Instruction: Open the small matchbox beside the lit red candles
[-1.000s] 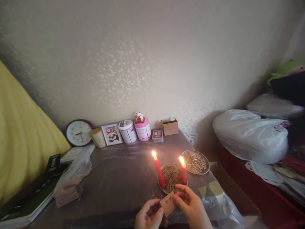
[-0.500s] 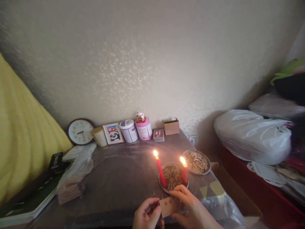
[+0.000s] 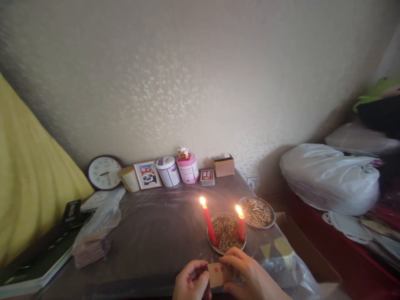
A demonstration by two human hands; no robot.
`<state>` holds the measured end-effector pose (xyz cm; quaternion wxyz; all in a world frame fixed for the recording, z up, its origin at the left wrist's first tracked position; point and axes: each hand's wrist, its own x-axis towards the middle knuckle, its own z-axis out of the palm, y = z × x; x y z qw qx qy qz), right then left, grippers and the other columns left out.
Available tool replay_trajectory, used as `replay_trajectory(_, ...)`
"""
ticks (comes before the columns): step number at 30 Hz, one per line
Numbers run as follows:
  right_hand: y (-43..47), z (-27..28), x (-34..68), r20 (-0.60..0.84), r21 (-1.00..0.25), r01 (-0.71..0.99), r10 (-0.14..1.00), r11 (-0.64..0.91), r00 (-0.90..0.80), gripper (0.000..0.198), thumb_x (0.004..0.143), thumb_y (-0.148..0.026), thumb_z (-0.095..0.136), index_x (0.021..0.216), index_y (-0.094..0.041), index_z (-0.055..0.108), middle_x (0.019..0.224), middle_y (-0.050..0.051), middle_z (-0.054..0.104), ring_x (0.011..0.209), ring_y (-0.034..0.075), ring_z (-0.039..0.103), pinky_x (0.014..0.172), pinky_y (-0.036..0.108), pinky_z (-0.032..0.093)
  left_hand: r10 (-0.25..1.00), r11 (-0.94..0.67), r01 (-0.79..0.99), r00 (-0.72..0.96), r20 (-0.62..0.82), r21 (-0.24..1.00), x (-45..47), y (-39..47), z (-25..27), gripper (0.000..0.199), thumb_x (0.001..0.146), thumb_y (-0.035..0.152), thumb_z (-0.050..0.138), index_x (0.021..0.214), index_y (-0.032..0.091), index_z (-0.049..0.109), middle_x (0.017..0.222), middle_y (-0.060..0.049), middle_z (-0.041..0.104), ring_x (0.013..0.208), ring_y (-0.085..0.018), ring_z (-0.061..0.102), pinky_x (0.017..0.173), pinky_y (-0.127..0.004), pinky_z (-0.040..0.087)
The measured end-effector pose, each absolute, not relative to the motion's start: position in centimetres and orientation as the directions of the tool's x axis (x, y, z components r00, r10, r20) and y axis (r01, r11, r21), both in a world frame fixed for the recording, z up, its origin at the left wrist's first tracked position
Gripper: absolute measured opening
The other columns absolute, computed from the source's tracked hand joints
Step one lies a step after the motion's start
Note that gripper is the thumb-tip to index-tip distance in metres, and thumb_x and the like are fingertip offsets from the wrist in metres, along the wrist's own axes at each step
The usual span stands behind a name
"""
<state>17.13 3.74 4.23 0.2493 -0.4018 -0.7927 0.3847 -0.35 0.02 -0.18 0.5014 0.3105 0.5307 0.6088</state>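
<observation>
A small tan matchbox (image 3: pixel 218 273) with red print is held between both hands at the table's near edge. My right hand (image 3: pixel 248 275) grips its right side from above, and my left hand (image 3: pixel 191 281) pinches its left end. Just beyond the box stands a round metal dish (image 3: pixel 226 233) full of matchsticks, with two lit red candles, the left candle (image 3: pixel 208 225) taller than the right candle (image 3: pixel 241 225). A second dish (image 3: pixel 256 211) of matchsticks sits behind it to the right.
The dark table (image 3: pixel 156 233) is covered in clear plastic. Along the wall stand a clock (image 3: pixel 104 172), a panda picture (image 3: pixel 148 175), two round tins (image 3: pixel 178 170) and small boxes (image 3: pixel 223 166). A bagged stack (image 3: pixel 93 241) lies left. White bags (image 3: pixel 329 177) lie right.
The matchbox and both hands have sunk lower toward the table's near edge, and the box has turned from tilted to nearly level. The candles keep burning.
</observation>
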Motion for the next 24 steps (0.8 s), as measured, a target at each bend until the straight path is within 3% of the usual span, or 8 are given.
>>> replay_trajectory(7, 3.7, 3.8, 17.3, 0.150, -0.807, 0.408, 0.816, 0.428, -0.559, 0.045, 0.064, 0.001, 0.060, 0.101, -0.023, 0.067, 0.095, 0.000, 0.059, 0.079, 0.014, 0.059, 0.073, 0.021, 0.046, 0.936, 0.066, -0.297, -0.312, -0.162, 0.953, -0.5, 0.1, -0.4, 0.021, 0.059, 0.029, 0.076, 0.069, 0.013, 0.065, 0.048, 0.000, 0.066, 0.029, -0.010, 0.050, 0.030, -0.020, 0.040)
replay_trajectory(24, 4.1, 3.1, 17.9, 0.162, -0.789, 0.424, 0.818, 0.443, -0.552, 0.047, 0.066, 0.000, 0.061, 0.106, -0.024, 0.065, 0.099, -0.001, 0.061, 0.083, 0.014, 0.061, 0.075, 0.019, 0.045, 0.933, 0.040, -0.291, -0.333, -0.140, 0.956, -1.2, 0.2, -0.3, 0.036, 0.055, 0.040, 0.083, 0.073, 0.013, 0.068, 0.055, -0.003, 0.069, 0.032, -0.012, 0.054, 0.032, -0.023, 0.043)
